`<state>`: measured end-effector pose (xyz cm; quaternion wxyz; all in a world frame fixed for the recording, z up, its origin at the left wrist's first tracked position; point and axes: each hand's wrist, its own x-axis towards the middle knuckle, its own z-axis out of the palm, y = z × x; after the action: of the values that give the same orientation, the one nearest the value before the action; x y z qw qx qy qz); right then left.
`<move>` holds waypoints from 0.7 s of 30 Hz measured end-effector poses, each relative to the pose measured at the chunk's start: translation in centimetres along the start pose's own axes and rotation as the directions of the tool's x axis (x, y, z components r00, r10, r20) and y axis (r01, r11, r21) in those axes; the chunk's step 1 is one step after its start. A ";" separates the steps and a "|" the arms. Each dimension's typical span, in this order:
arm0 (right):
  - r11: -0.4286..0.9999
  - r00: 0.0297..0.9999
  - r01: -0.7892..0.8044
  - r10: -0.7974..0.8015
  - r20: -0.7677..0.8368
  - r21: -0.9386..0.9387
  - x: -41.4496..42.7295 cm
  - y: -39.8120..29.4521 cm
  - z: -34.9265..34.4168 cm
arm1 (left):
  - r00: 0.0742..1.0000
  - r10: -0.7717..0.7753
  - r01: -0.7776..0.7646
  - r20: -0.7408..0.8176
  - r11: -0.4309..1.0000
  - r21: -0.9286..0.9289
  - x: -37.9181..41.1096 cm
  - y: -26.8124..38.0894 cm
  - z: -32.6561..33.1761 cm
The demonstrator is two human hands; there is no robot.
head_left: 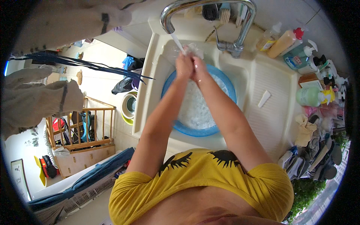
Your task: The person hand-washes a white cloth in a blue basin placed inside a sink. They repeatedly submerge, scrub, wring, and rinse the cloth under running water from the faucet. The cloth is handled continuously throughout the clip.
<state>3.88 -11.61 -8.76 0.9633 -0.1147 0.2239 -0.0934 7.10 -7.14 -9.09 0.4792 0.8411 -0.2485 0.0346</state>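
Note:
My left hand [184, 66] and my right hand [199, 65] are pressed together under the running water [177, 42] from a chrome faucet [168, 24]. Water splashes whitish around the fingertips. Blur and spray hide whether anything is between the palms. Both hands are above the far rim of a blue plastic basin [232, 84], which stands in a cream-coloured laundry sink [157, 56]. Foamy, cloudy water [197, 112] fills much of the basin below my forearms.
On the ribbed washboard [270, 123] to the right lies a small white object [264, 98]. Several pump bottles, including a green one [308, 96], line the right ledge beside crumpled cloths [305, 130]. Brushes [225, 14] stand behind the faucet. Garments [42, 101] hang at left.

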 end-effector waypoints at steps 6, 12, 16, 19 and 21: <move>0.998 0.999 -0.032 0.030 -0.038 -0.051 -0.7 -0.1 -0.4 | 0.936 -0.332 0.352 0.117 0.901 -0.253 0.0 -0.2 0.2; 0.990 0.977 0.143 -0.141 -0.158 0.003 -0.8 0.1 1.3 | 0.868 -0.463 0.494 0.179 0.841 -0.221 2.4 4.5 -2.9; 0.979 0.915 0.199 -0.197 -0.352 -0.031 0.6 0.3 0.9 | 0.885 -0.420 0.461 0.199 0.738 -0.493 1.9 1.1 -2.4; 0.984 0.955 0.178 -0.167 -0.243 0.021 -0.6 -0.3 1.0 | 0.975 -0.221 0.212 0.017 0.907 -0.364 1.9 1.0 -4.1; 0.982 0.954 0.187 -0.180 -0.240 0.010 -0.6 -0.3 0.8 | 0.994 0.063 -0.092 -0.089 0.920 -0.381 3.8 2.2 -6.4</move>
<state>3.70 -11.57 -7.72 0.9185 -0.1072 0.3245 -0.1991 10.59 -4.30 -2.79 0.6422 0.7182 -0.2654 0.0359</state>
